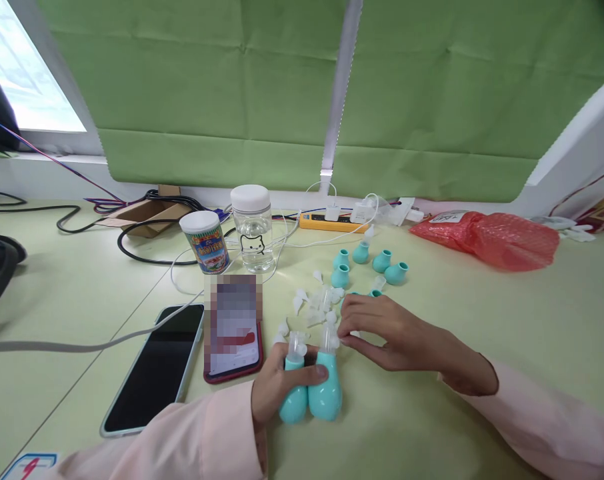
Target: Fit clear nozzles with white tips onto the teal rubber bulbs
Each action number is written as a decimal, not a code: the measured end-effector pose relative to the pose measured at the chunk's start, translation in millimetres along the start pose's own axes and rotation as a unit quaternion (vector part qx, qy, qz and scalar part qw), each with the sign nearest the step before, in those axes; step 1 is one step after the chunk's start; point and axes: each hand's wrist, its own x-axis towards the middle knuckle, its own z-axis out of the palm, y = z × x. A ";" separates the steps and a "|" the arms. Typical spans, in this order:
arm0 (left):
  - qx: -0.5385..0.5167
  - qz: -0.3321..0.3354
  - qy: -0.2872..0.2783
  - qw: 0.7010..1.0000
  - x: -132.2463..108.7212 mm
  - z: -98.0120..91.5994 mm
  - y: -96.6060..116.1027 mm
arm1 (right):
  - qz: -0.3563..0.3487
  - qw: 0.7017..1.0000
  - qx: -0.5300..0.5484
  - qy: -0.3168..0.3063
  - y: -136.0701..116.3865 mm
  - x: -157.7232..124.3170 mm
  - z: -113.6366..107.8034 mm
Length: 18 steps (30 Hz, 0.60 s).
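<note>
Sleeve (192, 433) foremost; left hand (279, 383) clamped round bulbs (326, 395); right hand (389, 331) arched, pinched at nozzle (328, 339).

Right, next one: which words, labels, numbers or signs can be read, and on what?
None reads clearly.
White-lidded tub: lettering too small.
Red bag: its white label is too blurred.
Red-cased phone: screen pixelated.
Corner sticker: red mark, cut off, unclear.

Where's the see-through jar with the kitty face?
In the head view, the clear jar stands on the table a little left of centre, just right of the colourful tub and behind the red-cased phone.
</note>
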 end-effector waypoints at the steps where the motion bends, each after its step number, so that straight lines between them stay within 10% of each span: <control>1: 0.015 0.016 -0.007 1.000 -0.5 -0.4 0.0 | 0.022 0.999 0.050 0.002 0.9 -0.1 -0.3; 7: 0.092 0.073 -0.080 0.990 -4.2 -1.0 4.5 | 0.136 0.943 0.303 0.009 10.9 -0.5 11.5; 13: 0.073 0.103 -0.108 0.986 -5.0 -0.2 11.6 | 0.260 0.805 0.533 -0.002 13.6 3.3 25.0; 18: 0.071 0.130 -0.082 0.986 -2.9 -1.8 10.1 | 0.301 0.788 0.537 -0.015 8.4 6.9 21.7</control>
